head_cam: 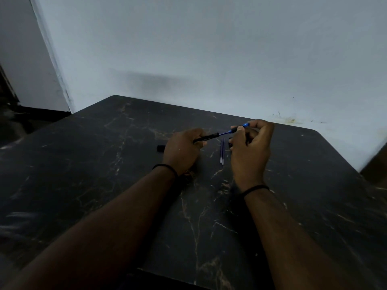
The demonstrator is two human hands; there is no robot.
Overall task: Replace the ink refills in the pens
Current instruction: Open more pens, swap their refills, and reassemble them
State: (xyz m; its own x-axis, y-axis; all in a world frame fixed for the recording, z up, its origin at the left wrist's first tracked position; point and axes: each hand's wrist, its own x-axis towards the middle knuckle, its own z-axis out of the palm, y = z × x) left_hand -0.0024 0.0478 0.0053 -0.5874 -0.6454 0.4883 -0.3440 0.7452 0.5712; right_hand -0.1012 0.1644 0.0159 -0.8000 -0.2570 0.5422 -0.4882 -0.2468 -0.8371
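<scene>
Tabletop [117, 206]: dark, marbled with pale veins; both forearms reach over it, a black band on each wrist.
Spare refills [222, 152]: two thin blue ones lie side by side on the tabletop between the hands, long axis running near to far.
Left hand [181, 150]: grip clenched round the black pen barrel [206, 137].
Pen axis: held above the tabletop, rising from lower left to upper right.
Right hand [250, 147]: fingertips pinch the blue tip section [240, 127], a blue refill showing between it and the barrel.
Black cap [161, 148]: lies just left of the left hand.
Wall [209, 49]: pale, behind the tabletop.
</scene>
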